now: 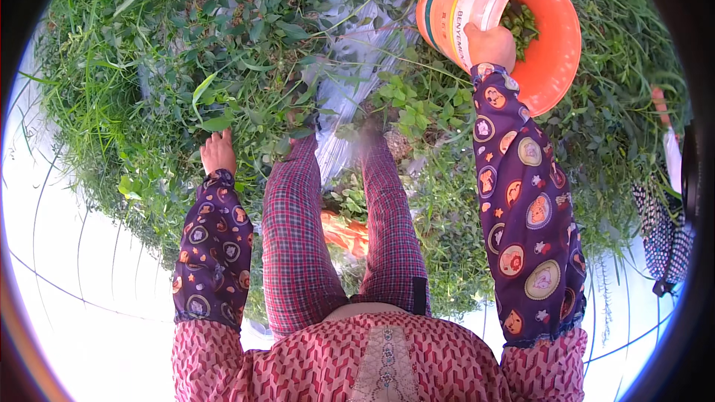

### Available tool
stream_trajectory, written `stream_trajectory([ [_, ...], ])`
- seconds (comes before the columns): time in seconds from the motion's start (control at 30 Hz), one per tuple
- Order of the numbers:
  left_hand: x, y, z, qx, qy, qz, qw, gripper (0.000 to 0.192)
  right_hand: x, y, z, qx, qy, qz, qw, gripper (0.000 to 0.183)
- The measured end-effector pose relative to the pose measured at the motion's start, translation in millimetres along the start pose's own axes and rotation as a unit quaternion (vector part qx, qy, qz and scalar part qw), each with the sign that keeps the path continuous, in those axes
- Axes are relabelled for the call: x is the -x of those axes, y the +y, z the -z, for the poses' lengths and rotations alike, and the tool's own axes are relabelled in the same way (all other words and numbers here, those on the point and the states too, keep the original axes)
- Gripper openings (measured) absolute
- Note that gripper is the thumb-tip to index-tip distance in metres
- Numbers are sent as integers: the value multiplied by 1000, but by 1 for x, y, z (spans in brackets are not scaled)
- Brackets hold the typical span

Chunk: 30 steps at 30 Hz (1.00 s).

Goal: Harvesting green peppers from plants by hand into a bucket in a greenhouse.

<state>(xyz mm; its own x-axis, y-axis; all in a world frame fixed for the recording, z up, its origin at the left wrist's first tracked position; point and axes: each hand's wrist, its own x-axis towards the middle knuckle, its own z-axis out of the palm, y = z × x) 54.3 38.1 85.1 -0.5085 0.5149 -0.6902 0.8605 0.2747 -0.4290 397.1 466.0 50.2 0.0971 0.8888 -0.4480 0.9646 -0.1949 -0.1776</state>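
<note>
My right hand [491, 47] grips the rim of an orange plastic bucket [550, 70], which is tilted with its mouth toward the right. Some green pods or leaves [520, 28] lie inside, partly hidden behind my hand. Low among the leafy plants [184, 89] on the left is my left hand [218, 152], just below a broad green leaf [217, 124]. Its fingertips are partly lost against the foliage, and whether they pinch anything cannot be told.
Pale plastic film [349, 84] runs along the ground between the plant rows. An orange sheet or bag [346, 233] lies behind my legs. At the far right are a dark dotted cloth item [662, 234] and an orange-and-white object [667, 139]. Tall grass grows among the plants.
</note>
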Motion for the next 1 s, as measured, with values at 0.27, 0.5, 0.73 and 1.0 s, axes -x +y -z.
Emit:
stream_trajectory([
  [0.27,-11,2,-31,-61,-78,-35,994,52,-5,7,0,-11,10,7,1000,42],
  [0.5,-11,-2,-130,-6,20,-55,998,53,3,3,-14,-84,40,49,995,43],
  [0.73,-25,26,-175,130,173,-116,969,42,2,9,-6,-189,16,85,978,28],
  [1.0,-108,4,28,13,-354,-332,874,31,1,14,1,-198,13,71,978,32],
])
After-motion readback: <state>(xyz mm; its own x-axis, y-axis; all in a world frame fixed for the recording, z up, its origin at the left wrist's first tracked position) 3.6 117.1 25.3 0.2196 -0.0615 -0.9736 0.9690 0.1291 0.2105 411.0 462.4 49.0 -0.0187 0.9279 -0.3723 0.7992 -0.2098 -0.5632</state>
